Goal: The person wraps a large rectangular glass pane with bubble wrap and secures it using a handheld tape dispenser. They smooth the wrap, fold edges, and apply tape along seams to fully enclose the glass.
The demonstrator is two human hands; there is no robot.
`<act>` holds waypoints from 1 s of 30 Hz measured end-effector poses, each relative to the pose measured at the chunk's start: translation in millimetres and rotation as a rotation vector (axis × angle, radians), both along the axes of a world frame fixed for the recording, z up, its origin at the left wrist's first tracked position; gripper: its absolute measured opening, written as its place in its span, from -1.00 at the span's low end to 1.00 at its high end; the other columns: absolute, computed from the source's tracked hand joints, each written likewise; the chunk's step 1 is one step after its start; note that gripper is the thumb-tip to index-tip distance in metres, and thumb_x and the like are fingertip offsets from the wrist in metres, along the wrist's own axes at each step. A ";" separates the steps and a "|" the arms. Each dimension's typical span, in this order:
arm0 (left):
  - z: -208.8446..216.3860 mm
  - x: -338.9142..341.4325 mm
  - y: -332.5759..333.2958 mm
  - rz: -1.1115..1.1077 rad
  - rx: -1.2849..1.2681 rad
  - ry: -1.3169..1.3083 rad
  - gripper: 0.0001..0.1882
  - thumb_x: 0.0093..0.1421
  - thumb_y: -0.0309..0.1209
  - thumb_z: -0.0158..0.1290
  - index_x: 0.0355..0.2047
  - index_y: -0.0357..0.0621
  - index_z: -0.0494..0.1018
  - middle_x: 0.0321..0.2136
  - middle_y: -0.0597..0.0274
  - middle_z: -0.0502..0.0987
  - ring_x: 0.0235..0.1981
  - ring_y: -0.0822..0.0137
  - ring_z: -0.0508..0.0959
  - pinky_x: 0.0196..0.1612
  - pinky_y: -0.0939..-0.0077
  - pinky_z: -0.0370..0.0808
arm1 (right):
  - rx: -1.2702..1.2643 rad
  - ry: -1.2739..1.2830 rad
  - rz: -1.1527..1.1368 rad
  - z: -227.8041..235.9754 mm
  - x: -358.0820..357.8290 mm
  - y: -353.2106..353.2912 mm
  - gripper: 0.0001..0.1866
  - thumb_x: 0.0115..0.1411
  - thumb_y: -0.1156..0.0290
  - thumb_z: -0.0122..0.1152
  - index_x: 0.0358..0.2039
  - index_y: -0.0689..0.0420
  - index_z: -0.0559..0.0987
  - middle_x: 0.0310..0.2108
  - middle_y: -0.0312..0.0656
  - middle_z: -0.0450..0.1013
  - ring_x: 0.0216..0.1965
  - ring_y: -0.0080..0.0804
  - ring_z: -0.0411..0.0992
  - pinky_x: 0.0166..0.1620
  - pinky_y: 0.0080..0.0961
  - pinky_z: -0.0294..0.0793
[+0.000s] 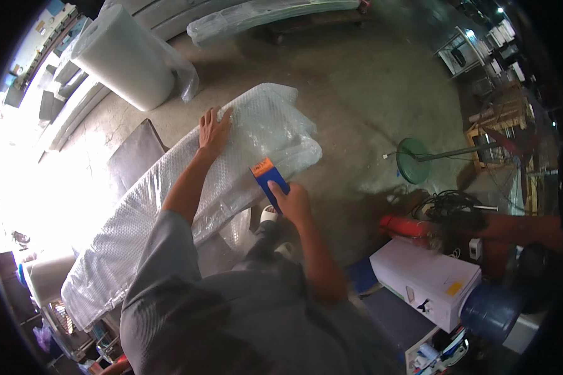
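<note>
A long object wrapped in bubble wrap [162, 187] runs from the lower left toward the middle; the wrap hides what is inside. On its upper part lies my left hand [214, 132], fingers stretched out and pressed on the plastic. My right hand [291, 201] grips a flat blue block with an orange end [271, 181], held over the right edge of the wrap. Loose, crumpled plastic bunches up at the far end of the object. What kind of thing the block is cannot be made out.
A big roll of bubble wrap [125, 59] stands at the far left. Another wrapped long piece [263, 17] lies at the back. To the right are a green round stand base [413, 160], a red cylinder [406, 229], a white water dispenser [425, 281] and coiled black cables [453, 209].
</note>
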State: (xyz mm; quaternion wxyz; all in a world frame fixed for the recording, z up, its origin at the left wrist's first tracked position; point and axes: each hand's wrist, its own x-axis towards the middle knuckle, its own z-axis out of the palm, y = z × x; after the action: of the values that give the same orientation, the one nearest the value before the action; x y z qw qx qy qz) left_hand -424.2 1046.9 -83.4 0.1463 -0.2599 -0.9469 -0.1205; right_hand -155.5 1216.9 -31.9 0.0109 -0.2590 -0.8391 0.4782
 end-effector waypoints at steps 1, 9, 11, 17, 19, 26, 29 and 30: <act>-9.8 1.6 -1.5 0.053 -0.004 -0.008 -0.49 0.39 -0.18 0.03 0.34 0.22 0.34 0.29 -0.02 0.31 0.38 0.02 0.19 0.39 -0.01 0.13 | -0.023 -0.061 0.019 -5.7 -0.6 2.7 -0.27 0.22 -0.28 0.23 -0.41 0.32 0.62 -0.48 0.15 0.56 -0.37 0.15 0.59 -0.27 -0.07 0.52; -17.0 3.9 -4.4 0.142 -0.048 -0.205 -0.34 0.45 -0.08 -0.06 0.50 0.30 0.04 0.49 -0.08 -0.05 0.52 -0.06 -0.09 0.47 -0.12 -0.10 | -0.096 -0.118 -0.087 -26.1 77.8 25.7 -0.30 0.20 -0.23 0.31 -0.46 0.34 0.60 -0.54 0.07 0.54 -0.48 -0.13 0.57 -0.37 -0.21 0.49; -10.1 19.2 2.1 0.190 0.089 -0.116 -0.30 0.44 -0.07 -0.06 0.51 0.17 0.02 0.51 -0.09 -0.10 0.53 -0.05 -0.12 0.49 -0.10 -0.15 | -0.114 -0.119 -0.095 -28.8 90.1 31.0 -0.30 0.20 -0.22 0.32 -0.46 0.34 0.61 -0.55 0.04 0.54 -0.49 -0.19 0.56 -0.38 -0.23 0.48; -8.8 75.0 17.6 -0.115 -0.110 -0.409 -0.11 0.38 0.04 -0.03 0.49 -0.23 -0.08 0.52 -0.14 -0.18 0.54 -0.09 -0.21 0.52 -0.06 -0.28 | -0.195 -0.103 -0.048 -51.8 91.1 39.5 -0.31 0.19 -0.23 0.33 -0.39 0.32 0.64 -0.55 0.00 0.55 -0.48 -0.25 0.56 -0.38 -0.27 0.49; -4.7 84.6 25.6 -0.101 -0.090 -0.315 -0.10 0.39 0.09 -0.09 0.50 -0.24 -0.11 0.51 -0.21 -0.19 0.54 -0.11 -0.23 0.52 -0.09 -0.29 | -0.231 -0.236 -0.033 -64.5 88.9 41.0 -0.31 0.19 -0.25 0.31 -0.35 0.30 0.65 -0.54 -0.03 0.56 -0.47 -0.27 0.57 -0.37 -0.29 0.50; 16.4 175.7 54.5 -0.332 -0.175 -0.481 -0.01 0.30 0.07 0.10 0.51 -0.17 -0.10 0.50 -0.28 -0.18 0.54 -0.17 -0.22 0.49 -0.25 -0.31 | -0.329 -0.323 0.118 -105.8 93.0 51.1 -0.31 0.27 -0.24 0.17 -0.14 0.27 0.66 -0.33 0.10 0.63 -0.24 -0.08 0.64 -0.10 -0.20 0.55; 9.0 182.9 58.4 -0.322 -0.188 -0.414 0.01 0.25 0.03 0.17 0.50 -0.14 -0.08 0.49 -0.26 -0.16 0.53 -0.17 -0.19 0.49 -0.26 -0.27 | -0.272 -0.342 0.191 -109.1 87.6 56.4 -0.30 0.27 -0.25 0.15 -0.13 0.25 0.67 -0.33 0.09 0.64 -0.22 0.00 0.65 -0.10 -0.20 0.56; 5.9 183.1 58.1 -0.295 -0.215 -0.417 0.01 0.24 0.01 0.18 0.50 -0.13 -0.08 0.49 -0.26 -0.15 0.53 -0.17 -0.18 0.49 -0.26 -0.26 | -0.229 -0.402 0.215 -106.8 83.2 58.4 -0.31 0.27 -0.24 0.16 -0.14 0.25 0.67 -0.33 0.09 0.64 -0.22 0.02 0.65 -0.10 -0.20 0.56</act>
State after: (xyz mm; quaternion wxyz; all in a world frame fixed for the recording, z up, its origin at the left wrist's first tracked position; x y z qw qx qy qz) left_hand -241.0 1105.0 -77.5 -0.0992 -0.3786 -0.9158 -0.0902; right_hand -72.3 1275.3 -138.7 -0.2364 -0.2580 -0.7875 0.5074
